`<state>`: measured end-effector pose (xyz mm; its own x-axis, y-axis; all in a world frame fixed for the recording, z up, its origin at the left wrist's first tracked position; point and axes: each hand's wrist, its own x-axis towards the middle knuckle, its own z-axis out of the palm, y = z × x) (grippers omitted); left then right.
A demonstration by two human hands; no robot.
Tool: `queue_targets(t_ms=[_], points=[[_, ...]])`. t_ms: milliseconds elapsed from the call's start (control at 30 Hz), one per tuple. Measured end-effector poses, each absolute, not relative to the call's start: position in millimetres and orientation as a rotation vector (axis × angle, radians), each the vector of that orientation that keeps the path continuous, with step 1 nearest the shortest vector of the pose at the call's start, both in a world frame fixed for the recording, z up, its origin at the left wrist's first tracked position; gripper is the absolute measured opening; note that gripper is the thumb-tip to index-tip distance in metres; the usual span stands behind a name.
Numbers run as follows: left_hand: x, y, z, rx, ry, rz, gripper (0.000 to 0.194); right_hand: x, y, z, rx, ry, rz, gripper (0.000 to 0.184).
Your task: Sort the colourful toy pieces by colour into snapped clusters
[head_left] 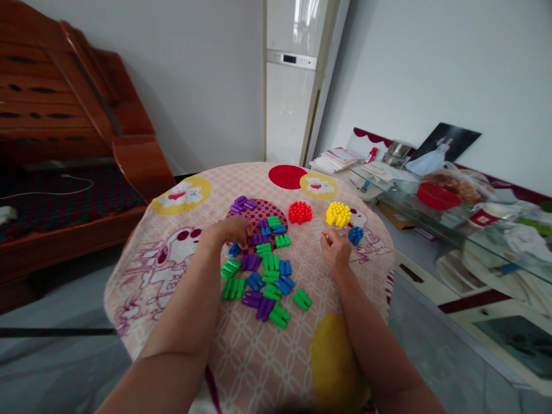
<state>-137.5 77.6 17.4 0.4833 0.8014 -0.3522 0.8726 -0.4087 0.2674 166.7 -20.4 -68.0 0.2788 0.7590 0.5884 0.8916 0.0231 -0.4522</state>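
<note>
A round table under a pink patterned cloth (pixel 259 356) carries a scatter of small plastic blocks. Green, purple and blue loose blocks (pixel 263 276) lie in the middle. A red cluster (pixel 300 212), a yellow cluster (pixel 338 214) and a small blue cluster (pixel 356 234) sit at the far side. My left hand (pixel 230 231) is curled over blocks at the left edge of the scatter, next to a blue block (pixel 233 249). My right hand (pixel 335 250) rests closed just left of the small blue cluster, fingers pinched; what they hold is too small to name.
A wooden bench (pixel 64 144) with a dark cushion stands at the left. A tall white air conditioner (pixel 293 80) is behind the table. At the right a glass-topped low table (pixel 452 224) holds papers, a red bowl, bags and a photo.
</note>
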Motion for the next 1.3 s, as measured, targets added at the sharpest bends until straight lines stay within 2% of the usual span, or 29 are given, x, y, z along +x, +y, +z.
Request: queue_targets(t_ms=[100,200,300,400,467,600,733,900,1067,1167,1300], points=[[-140,83,15,2.272,1.403,-0.153,0.022,162,-21,-68,-1.722,-1.561,-0.203,0.023],[-139,89,15,2.241,1.402,0.213,0.016,158,-21,-68,-1.642,-1.619,-0.179,0.022],[-122,89,15,2.121,1.27,0.631,0.02,148,-22,-68,-1.508,-1.706,-0.122,0.021],[-91,80,8,2.028,1.124,0.771,0.024,134,-23,-68,-1.328,-1.812,-0.077,0.029],[-71,73,-1,2.004,1.057,0.742,0.023,125,-25,-68,-1.222,-1.892,-0.065,0.032],[-46,65,-15,1.89,1.014,0.71,0.019,114,-28,-66,-1.131,-1.987,-0.114,0.023],[-44,63,-20,1.711,0.962,0.698,0.024,118,-27,-60,-1.166,-1.889,-0.121,0.023],[-49,65,-20,1.646,0.945,0.743,0.034,161,-27,-48,-1.409,-1.369,-0.195,0.032],[-51,66,-17,1.67,0.903,0.703,0.035,225,-41,-39,-1.689,-0.871,-0.42,0.035],[-53,66,-15,1.693,0.891,0.672,0.033,249,-50,-39,-1.839,-0.798,-0.536,0.031],[-54,66,-15,1.707,0.896,0.657,0.028,261,-52,-45,-2.094,-0.869,-0.516,0.028]])
